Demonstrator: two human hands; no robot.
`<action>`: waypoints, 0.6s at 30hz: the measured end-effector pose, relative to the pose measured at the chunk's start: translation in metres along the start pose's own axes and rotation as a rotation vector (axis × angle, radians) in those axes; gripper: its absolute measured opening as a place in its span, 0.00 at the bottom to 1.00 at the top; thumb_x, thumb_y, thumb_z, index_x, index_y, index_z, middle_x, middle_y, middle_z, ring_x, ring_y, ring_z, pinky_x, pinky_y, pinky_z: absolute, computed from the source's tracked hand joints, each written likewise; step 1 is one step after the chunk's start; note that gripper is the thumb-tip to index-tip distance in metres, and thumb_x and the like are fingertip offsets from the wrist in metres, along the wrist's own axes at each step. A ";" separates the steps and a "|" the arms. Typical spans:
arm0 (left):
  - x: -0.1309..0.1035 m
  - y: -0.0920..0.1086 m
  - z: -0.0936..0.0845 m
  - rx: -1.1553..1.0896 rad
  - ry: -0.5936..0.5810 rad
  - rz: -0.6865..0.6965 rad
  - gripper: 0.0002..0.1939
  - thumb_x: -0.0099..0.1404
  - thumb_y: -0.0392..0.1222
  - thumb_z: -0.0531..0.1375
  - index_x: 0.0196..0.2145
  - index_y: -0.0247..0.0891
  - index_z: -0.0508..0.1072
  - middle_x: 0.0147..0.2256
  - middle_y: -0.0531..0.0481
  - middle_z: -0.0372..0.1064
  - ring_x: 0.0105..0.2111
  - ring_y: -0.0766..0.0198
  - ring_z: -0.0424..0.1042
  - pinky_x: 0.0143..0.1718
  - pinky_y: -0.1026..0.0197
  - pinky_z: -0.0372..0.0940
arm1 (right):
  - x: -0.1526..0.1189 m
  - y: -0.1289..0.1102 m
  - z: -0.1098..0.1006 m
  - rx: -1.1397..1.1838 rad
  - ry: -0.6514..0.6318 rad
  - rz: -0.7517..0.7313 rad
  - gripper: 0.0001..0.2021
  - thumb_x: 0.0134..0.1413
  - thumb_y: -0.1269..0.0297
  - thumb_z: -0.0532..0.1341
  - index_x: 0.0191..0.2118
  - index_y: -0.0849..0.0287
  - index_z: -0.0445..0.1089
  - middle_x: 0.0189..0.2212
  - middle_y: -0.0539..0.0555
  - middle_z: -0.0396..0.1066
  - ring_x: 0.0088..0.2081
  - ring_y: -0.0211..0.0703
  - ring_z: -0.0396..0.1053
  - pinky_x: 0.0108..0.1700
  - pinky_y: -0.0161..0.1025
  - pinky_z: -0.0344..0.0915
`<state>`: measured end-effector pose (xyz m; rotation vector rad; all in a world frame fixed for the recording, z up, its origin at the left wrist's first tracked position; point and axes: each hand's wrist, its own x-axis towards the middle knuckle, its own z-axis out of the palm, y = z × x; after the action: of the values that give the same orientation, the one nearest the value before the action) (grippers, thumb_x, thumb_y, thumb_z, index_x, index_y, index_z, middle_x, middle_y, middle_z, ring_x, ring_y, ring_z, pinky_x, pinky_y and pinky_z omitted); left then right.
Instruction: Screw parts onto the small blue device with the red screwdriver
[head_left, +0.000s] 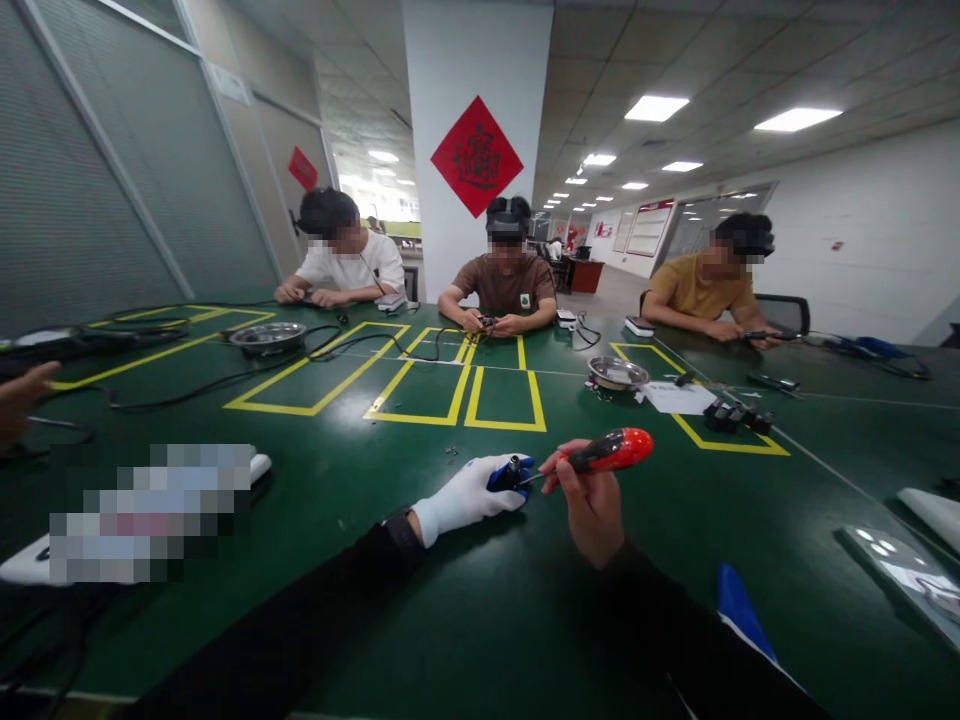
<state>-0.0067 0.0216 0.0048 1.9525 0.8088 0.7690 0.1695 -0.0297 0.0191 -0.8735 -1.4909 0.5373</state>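
Observation:
My left hand (476,493), in a white glove with blue fingertips, is closed round a small black part (510,474) with a short round metal end standing up. My right hand (589,500) is bare and grips a screwdriver (615,452) with a red and black handle. Its thin shaft points left and reaches the black part; the tip's exact contact is hidden among the gloved fingers. Just beyond the left hand, several tiny bits (451,452) lie on the green table (360,480).
Across the table sit three people. Metal bowls (268,338) (618,373), black parts (739,416), a paper sheet (679,397) and cables lie about. A white device (259,467) is at left, near another person's hand (26,395). A blue glove (742,610) lies right.

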 end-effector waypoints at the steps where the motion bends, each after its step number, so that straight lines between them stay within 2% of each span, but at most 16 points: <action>1: 0.000 0.001 0.000 0.003 -0.008 0.000 0.21 0.54 0.42 0.62 0.46 0.34 0.71 0.38 0.47 0.72 0.38 0.59 0.69 0.42 0.60 0.64 | 0.000 0.000 0.000 -0.012 -0.001 -0.007 0.06 0.60 0.63 0.54 0.40 0.57 0.63 0.25 0.48 0.68 0.26 0.39 0.68 0.33 0.39 0.65; 8: -0.005 0.003 0.000 0.030 -0.046 -0.021 0.19 0.57 0.44 0.60 0.44 0.33 0.70 0.33 0.50 0.69 0.27 0.66 0.66 0.30 0.64 0.62 | -0.001 0.000 0.001 0.010 0.033 -0.028 0.07 0.58 0.62 0.56 0.40 0.58 0.65 0.27 0.51 0.71 0.26 0.40 0.69 0.32 0.40 0.67; 11: -0.005 0.002 0.001 0.064 -0.014 0.004 0.18 0.56 0.44 0.60 0.43 0.33 0.71 0.33 0.50 0.69 0.29 0.65 0.65 0.31 0.64 0.62 | -0.001 0.001 0.002 0.028 0.040 -0.033 0.08 0.57 0.61 0.56 0.40 0.58 0.65 0.27 0.52 0.71 0.26 0.40 0.69 0.30 0.39 0.67; 18: -0.002 -0.003 0.002 0.058 -0.033 -0.001 0.17 0.56 0.45 0.60 0.42 0.33 0.71 0.33 0.49 0.70 0.31 0.63 0.67 0.33 0.63 0.63 | -0.001 0.006 0.003 0.064 0.040 -0.008 0.08 0.57 0.60 0.56 0.40 0.58 0.65 0.24 0.50 0.71 0.22 0.39 0.68 0.27 0.38 0.65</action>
<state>-0.0075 0.0200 0.0013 2.0103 0.8209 0.7184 0.1673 -0.0260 0.0132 -0.8238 -1.4327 0.5554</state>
